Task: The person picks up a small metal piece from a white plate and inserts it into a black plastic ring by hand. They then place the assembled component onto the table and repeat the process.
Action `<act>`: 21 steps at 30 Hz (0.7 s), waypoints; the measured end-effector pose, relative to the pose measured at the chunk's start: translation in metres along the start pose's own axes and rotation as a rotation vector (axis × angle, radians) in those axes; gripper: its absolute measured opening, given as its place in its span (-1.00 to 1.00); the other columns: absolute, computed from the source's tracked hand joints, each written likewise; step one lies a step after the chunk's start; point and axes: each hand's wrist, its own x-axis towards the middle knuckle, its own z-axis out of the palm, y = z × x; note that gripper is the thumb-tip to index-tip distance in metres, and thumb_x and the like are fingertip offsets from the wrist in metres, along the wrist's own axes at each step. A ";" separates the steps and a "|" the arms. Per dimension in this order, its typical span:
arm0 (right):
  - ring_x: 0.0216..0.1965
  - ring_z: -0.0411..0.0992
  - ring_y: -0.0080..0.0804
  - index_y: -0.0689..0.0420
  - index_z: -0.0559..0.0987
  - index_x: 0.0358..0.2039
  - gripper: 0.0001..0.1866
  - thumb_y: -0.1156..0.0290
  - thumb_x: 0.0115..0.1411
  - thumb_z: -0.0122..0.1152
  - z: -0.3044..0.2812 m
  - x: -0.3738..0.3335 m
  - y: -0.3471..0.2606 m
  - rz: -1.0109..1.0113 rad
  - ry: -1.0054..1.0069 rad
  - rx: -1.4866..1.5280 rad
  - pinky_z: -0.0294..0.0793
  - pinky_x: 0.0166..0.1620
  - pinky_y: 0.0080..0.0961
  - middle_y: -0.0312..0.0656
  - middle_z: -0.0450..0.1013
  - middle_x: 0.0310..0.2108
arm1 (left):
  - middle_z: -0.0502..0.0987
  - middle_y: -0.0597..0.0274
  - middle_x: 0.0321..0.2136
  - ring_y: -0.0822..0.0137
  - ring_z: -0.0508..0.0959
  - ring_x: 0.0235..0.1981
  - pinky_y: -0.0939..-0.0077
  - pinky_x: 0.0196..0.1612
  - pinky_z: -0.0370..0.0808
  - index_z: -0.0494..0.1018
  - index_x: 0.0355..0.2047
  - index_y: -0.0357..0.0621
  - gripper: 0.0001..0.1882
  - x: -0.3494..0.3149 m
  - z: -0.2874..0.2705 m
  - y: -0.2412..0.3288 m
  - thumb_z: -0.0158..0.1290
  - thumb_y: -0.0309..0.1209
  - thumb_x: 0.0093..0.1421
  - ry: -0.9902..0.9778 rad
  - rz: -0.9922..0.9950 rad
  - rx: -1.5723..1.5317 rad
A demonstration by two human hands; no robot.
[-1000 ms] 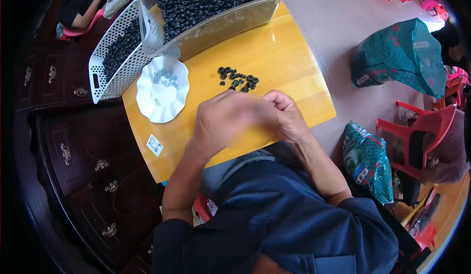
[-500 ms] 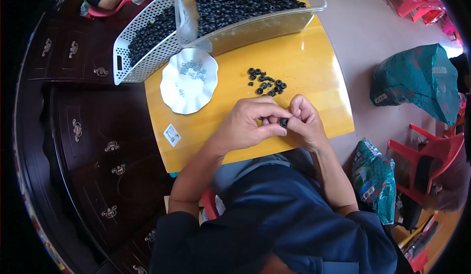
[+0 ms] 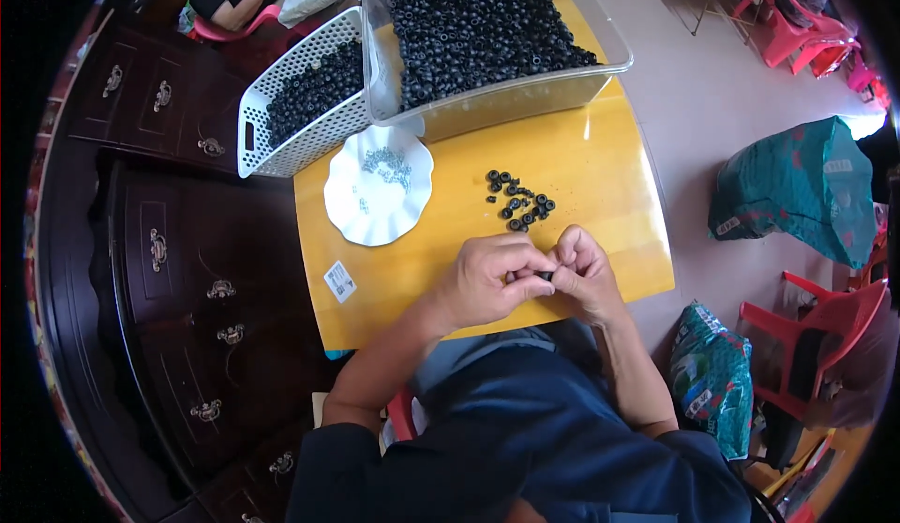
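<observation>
My left hand [image 3: 495, 281] and my right hand [image 3: 587, 277] meet over the near part of the yellow tabletop [image 3: 600, 181]. Between their fingertips they pinch a small black ring-like part [image 3: 547, 276], mostly covered by the fingers. Just beyond the hands lies a loose group of small black round parts [image 3: 515, 202], some with a hole in the middle. To the left of that group stands a white wavy-rimmed plate [image 3: 352, 214] holding small, clear or silvery pieces, too tiny to make out.
At the back, a clear plastic bin [image 3: 511, 111] and a white perforated basket [image 3: 309, 129] hold many black parts. A label [image 3: 339, 281] sticks to the table's left. Dark drawers [image 3: 150, 307] line the left. Green sacks [image 3: 787, 190] and a red chair [image 3: 825, 336] are at right.
My fingers have closed further over the black part, so less of it shows. The whole view has shifted, with the table and bins appearing lower; the loose parts look unmoved on the table.
</observation>
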 end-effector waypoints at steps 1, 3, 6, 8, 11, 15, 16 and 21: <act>-0.39 0.36 -0.64 0.02 0.28 -0.34 -0.55 0.29 0.10 0.49 0.001 0.000 0.000 -0.004 -0.008 -0.002 0.35 -0.32 -0.66 -0.38 0.36 -0.46 | 0.53 0.20 -0.52 0.27 0.55 -0.52 0.45 -0.44 0.47 0.59 -0.31 -0.20 -0.81 0.000 -0.001 0.002 0.29 -0.55 0.02 0.004 0.005 0.006; -0.40 0.36 -0.75 0.04 0.34 -0.34 -0.68 0.42 0.17 0.40 0.005 0.002 0.002 -0.002 -0.022 0.037 0.29 -0.34 -0.75 -0.43 0.44 -0.42 | 0.52 0.21 -0.51 0.31 0.54 -0.53 0.47 -0.45 0.46 0.59 -0.31 -0.21 -0.81 -0.002 -0.004 0.004 0.29 -0.55 0.02 0.007 -0.012 0.002; -0.39 0.36 -0.71 0.04 0.34 -0.33 -0.67 0.44 0.15 0.41 0.003 -0.003 0.000 0.052 0.079 0.050 0.31 -0.32 -0.72 -0.43 0.38 -0.44 | 0.56 0.17 -0.46 0.22 0.57 -0.46 0.44 -0.39 0.45 0.61 -0.32 -0.18 -0.82 -0.001 -0.001 0.006 0.30 -0.54 0.02 -0.011 -0.161 -0.082; -0.39 0.37 -0.68 0.04 0.34 -0.32 -0.67 0.44 0.15 0.42 0.005 0.000 -0.001 0.028 0.047 0.070 0.32 -0.31 -0.70 -0.43 0.36 -0.44 | 0.55 0.17 -0.46 0.22 0.56 -0.45 0.42 -0.39 0.44 0.60 -0.32 -0.17 -0.82 -0.001 0.000 0.003 0.31 -0.53 0.02 -0.008 -0.149 -0.061; -0.37 0.39 -0.61 0.05 0.34 -0.30 -0.64 0.41 0.12 0.45 0.010 0.000 -0.003 0.013 0.016 0.091 0.34 -0.29 -0.65 -0.41 0.36 -0.43 | 0.52 0.18 -0.48 0.21 0.55 -0.43 0.39 -0.38 0.43 0.59 -0.34 -0.15 -0.83 -0.004 -0.002 0.003 0.30 -0.49 0.03 -0.007 -0.124 -0.034; -0.36 0.41 -0.59 0.06 0.35 -0.29 -0.64 0.37 0.13 0.45 0.010 0.002 0.003 0.030 -0.009 0.093 0.37 -0.26 -0.63 -0.37 0.41 -0.42 | 0.54 0.17 -0.47 0.20 0.56 -0.43 0.39 -0.38 0.44 0.59 -0.31 -0.14 -0.84 -0.008 -0.010 0.008 0.28 -0.46 0.06 -0.045 -0.146 0.030; -0.36 0.42 -0.58 0.06 0.36 -0.29 -0.65 0.36 0.14 0.45 0.010 0.002 0.005 0.038 -0.001 0.093 0.38 -0.25 -0.62 -0.33 0.45 -0.41 | 0.56 0.18 -0.46 0.23 0.57 -0.43 0.41 -0.36 0.46 0.60 -0.30 -0.13 -0.83 -0.008 -0.013 0.010 0.28 -0.45 0.08 -0.059 -0.176 0.035; -0.32 0.50 -0.49 0.05 0.36 -0.29 -0.66 0.29 0.18 0.41 0.008 0.003 0.000 0.064 -0.032 0.040 0.46 -0.21 -0.62 -0.29 0.44 -0.40 | 0.63 0.29 -0.43 0.52 0.57 -0.44 0.58 -0.34 0.50 0.60 -0.23 -0.20 -0.83 -0.017 -0.062 0.003 0.21 -0.53 0.14 0.218 -0.300 0.119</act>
